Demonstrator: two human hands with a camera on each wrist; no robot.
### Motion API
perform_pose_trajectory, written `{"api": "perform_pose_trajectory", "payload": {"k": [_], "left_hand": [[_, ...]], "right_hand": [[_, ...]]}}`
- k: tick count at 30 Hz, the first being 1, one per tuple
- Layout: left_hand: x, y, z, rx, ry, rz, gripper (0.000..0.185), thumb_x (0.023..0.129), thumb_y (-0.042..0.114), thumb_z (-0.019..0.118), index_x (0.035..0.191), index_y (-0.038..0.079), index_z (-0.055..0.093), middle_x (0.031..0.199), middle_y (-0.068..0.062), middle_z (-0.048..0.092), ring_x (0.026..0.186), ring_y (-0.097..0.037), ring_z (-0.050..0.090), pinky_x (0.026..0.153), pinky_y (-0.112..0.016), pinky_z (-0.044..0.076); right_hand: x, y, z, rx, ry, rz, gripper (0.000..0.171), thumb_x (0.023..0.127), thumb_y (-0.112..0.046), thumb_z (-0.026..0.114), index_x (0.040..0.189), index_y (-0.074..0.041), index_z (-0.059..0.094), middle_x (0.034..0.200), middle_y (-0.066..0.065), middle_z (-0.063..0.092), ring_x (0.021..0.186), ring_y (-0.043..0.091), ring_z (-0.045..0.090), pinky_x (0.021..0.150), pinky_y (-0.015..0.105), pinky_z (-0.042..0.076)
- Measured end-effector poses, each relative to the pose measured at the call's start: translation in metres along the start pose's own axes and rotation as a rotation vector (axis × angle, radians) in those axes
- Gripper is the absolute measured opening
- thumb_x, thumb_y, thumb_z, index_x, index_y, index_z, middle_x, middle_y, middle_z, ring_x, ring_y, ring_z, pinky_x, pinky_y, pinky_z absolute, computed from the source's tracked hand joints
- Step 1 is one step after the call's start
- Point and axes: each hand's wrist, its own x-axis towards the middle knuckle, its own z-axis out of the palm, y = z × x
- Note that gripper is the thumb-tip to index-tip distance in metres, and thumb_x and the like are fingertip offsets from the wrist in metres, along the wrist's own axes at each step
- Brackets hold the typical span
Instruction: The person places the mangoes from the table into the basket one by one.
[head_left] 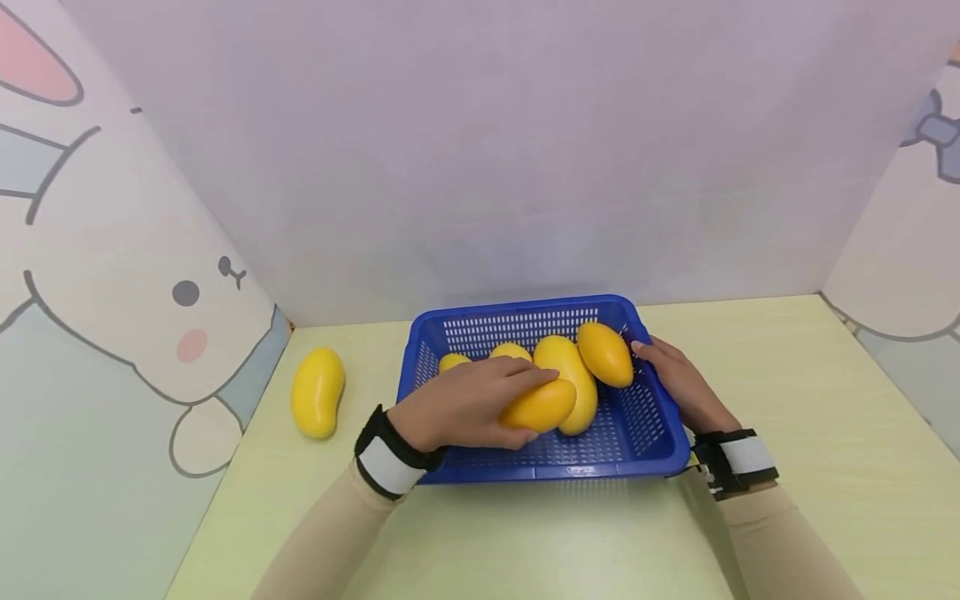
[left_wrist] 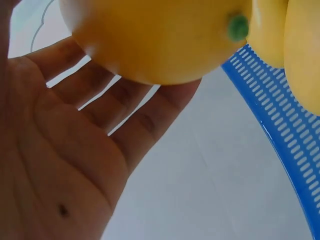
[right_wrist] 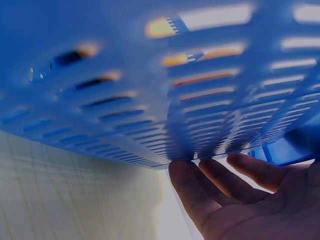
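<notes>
My left hand (head_left: 476,402) holds a yellow-orange mango (head_left: 546,405) over the blue plastic basket (head_left: 517,307), with fingers on its far side and thumb on its near side. The left wrist view shows a green spot on this mango (left_wrist: 165,45). Inside the basket lie several more mangoes, among them a large pale yellow one (head_left: 576,396) and an orange one (head_left: 604,354) by the right wall. My right hand (head_left: 686,385) grips the basket's right side, thumb over the rim. Its fingers (right_wrist: 230,180) touch the slotted wall from outside.
A curved yellow mango (head_left: 318,393) lies on the light green table (head_left: 510,542), left of the basket. Behind the table stands a pale wall (head_left: 525,167). Side walls with cartoon animals (head_left: 112,275) border the table left and right.
</notes>
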Motion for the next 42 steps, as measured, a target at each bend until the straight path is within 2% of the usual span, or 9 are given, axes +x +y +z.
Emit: {"api": "perform_pose_trajectory", "payload": {"k": [4,10,17,25,34,42], "left_hand": [[0.009,0.004,0.003,0.009,-0.052,-0.022,0.068,0.093,0.043,0.07,0.151,0.015,0.048,0.138,-0.002,0.06,0.115,-0.017,0.056,0.097,-0.029,0.05],[0.021,0.006,0.016,0.043,-0.172,-0.044,0.07,0.095,0.046,0.068,0.154,0.018,0.044,0.142,-0.001,0.057,0.122,-0.015,0.055,0.102,-0.028,0.048],[0.029,0.004,0.033,0.047,-0.245,-0.023,0.067,0.097,0.044,0.065,0.153,0.014,0.044,0.137,-0.001,0.059,0.111,-0.013,0.056,0.1,-0.026,0.048],[0.033,0.003,0.038,0.036,-0.281,-0.014,0.065,0.099,0.041,0.063,0.153,0.011,0.044,0.131,-0.001,0.06,0.105,-0.011,0.056,0.099,-0.024,0.047],[0.035,0.0,0.043,0.018,-0.309,-0.003,0.064,0.098,0.038,0.065,0.151,0.009,0.046,0.137,-0.006,0.057,0.116,-0.015,0.051,0.105,-0.028,0.043],[0.041,-0.004,0.052,0.015,-0.344,0.021,0.062,0.096,0.038,0.066,0.147,0.006,0.051,0.113,0.002,0.063,0.094,-0.009,0.052,0.089,-0.021,0.046]], "right_hand": [[0.0,-0.001,0.0,-0.003,0.001,-0.005,0.074,0.106,-0.052,0.039,0.163,-0.01,0.015,0.138,0.03,0.048,0.105,0.036,0.067,0.082,0.049,0.059],[-0.001,-0.001,0.0,-0.014,-0.005,-0.003,0.074,0.106,-0.052,0.039,0.163,-0.01,0.014,0.136,0.03,0.049,0.105,0.037,0.067,0.081,0.05,0.059],[-0.002,0.0,0.0,-0.023,-0.002,0.0,0.075,0.106,-0.052,0.039,0.163,-0.009,0.015,0.136,0.031,0.049,0.104,0.038,0.067,0.081,0.05,0.059],[-0.001,-0.002,0.0,-0.022,0.005,0.004,0.074,0.106,-0.052,0.039,0.163,-0.011,0.016,0.135,0.03,0.05,0.103,0.037,0.068,0.08,0.05,0.059],[-0.001,-0.001,0.001,-0.02,0.01,0.014,0.075,0.105,-0.052,0.04,0.163,-0.01,0.017,0.133,0.029,0.052,0.102,0.037,0.068,0.08,0.05,0.06],[-0.002,-0.002,0.001,-0.015,0.002,0.002,0.075,0.105,-0.053,0.04,0.163,-0.011,0.016,0.134,0.03,0.051,0.103,0.038,0.068,0.08,0.05,0.059]]}}
